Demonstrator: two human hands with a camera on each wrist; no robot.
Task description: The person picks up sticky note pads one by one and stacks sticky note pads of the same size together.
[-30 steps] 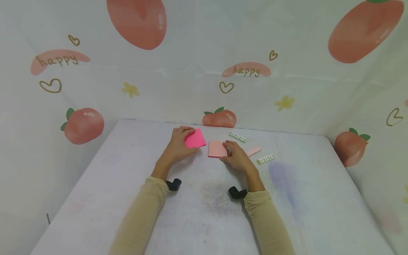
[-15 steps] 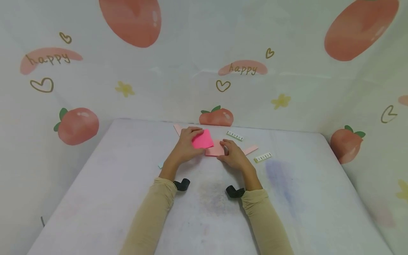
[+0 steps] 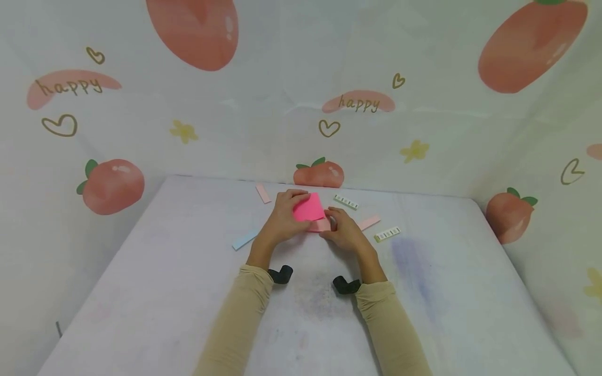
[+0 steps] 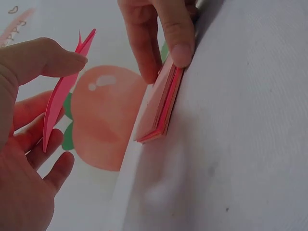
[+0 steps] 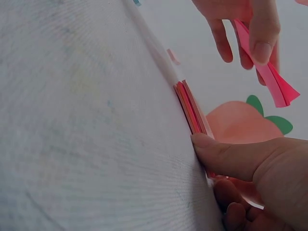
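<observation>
Two arms in tan sleeves are stretched forward over a white table (image 3: 423, 292), the hands meeting near its far edge. The left hand (image 3: 282, 222) is raised slightly above the surface, and a few bright pink sheets (image 3: 309, 208) are pinched between its thumb and curled fingers; in the left wrist view these sheets (image 4: 62, 94) are seen edge-on, lifted clear of the table. The right hand (image 3: 343, 230) is laid low on the table, with its thumb and fingertips pressed against the side of a pale pink pad of sticky notes (image 3: 321, 225), which lies flat just under the lifted sheets. Around the hands, paper strips are scattered: a pink strip (image 3: 263, 192) behind the left hand, a blue strip (image 3: 245, 239) to its left, another pink strip (image 3: 368, 222) beside the right hand, and two striped white labels (image 3: 346, 201) (image 3: 388, 234) further right. A curtain printed with peaches (image 3: 113, 185) is hung behind the table.
</observation>
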